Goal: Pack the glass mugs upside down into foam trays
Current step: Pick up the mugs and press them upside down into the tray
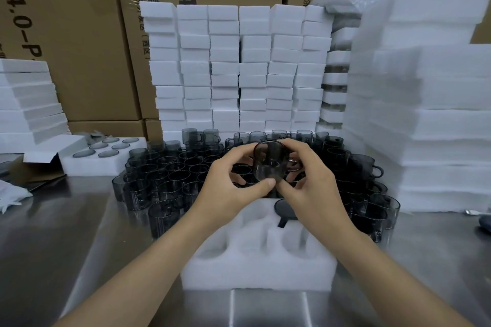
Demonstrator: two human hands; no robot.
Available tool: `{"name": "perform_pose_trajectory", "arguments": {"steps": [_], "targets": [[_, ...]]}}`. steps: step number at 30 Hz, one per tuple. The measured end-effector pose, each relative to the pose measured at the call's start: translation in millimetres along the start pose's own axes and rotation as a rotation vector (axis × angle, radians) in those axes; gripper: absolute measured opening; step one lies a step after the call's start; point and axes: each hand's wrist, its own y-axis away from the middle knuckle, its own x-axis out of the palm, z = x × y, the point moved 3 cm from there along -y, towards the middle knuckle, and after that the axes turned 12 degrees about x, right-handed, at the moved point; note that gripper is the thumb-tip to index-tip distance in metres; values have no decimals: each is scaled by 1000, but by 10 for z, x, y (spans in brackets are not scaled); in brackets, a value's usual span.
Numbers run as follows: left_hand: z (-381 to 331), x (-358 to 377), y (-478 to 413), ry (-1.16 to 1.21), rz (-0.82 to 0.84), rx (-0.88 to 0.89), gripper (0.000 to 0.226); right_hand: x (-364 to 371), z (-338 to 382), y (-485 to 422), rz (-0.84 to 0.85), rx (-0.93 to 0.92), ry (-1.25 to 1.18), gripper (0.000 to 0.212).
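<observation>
Both hands hold one smoky grey glass mug (pixel 268 160) in the air above the far edge of a white foam tray (pixel 255 271). My left hand (pixel 231 180) grips its left side, thumb on the lower rim. My right hand (pixel 305 175) grips its right side, and the mug's handle points right. One mug (pixel 285 211) sits upside down in the tray's far right pocket, partly hidden by my right hand. The other pockets in view hold nothing. Several loose grey mugs (pixel 164 175) stand crowded on the steel table behind the tray.
A filled foam tray (pixel 87 164) with upside-down mugs sits at the left by a white lid (pixel 50 150). Stacks of foam trays rise at the back (pixel 233 66), right (pixel 438 119) and left (pixel 26 98). Cardboard boxes (pixel 87 34) stand behind. The steel table (pixel 66 247) lies in front.
</observation>
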Motion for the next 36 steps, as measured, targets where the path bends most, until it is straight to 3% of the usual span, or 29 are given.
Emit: {"name": "perform_pose_trajectory", "arguments": {"steps": [3,6,11,13,15,21,26,30,33,36], "targets": [[28,1,2,195,53,-119,45,-7,22,-2,73,40,-84,72],[66,14,-3,330,75,-282,43,5,60,11,120,73,-138,65],[168,37,-9,209,-19,-387,34,-14,80,19,83,50,-42,66],[168,29,-8,270,-40,-422,34,-4,77,26,80,26,27,67],[140,38,-4,328,-4,-426,39,13,74,36,96,-17,84,69],[173,16,4,302,-62,-337,21,1,35,5,62,-75,73,73],[124,2,-1,428,-29,-331,33,4,-8,-4,109,74,-81,74],[88,63,11,354,59,-298,50,1,29,19,81,3,53,81],[80,54,8,306,32,-277,47,41,46,45,60,-58,104,84],[127,46,5,428,61,-343,44,35,46,41,26,-63,93,86]]}}
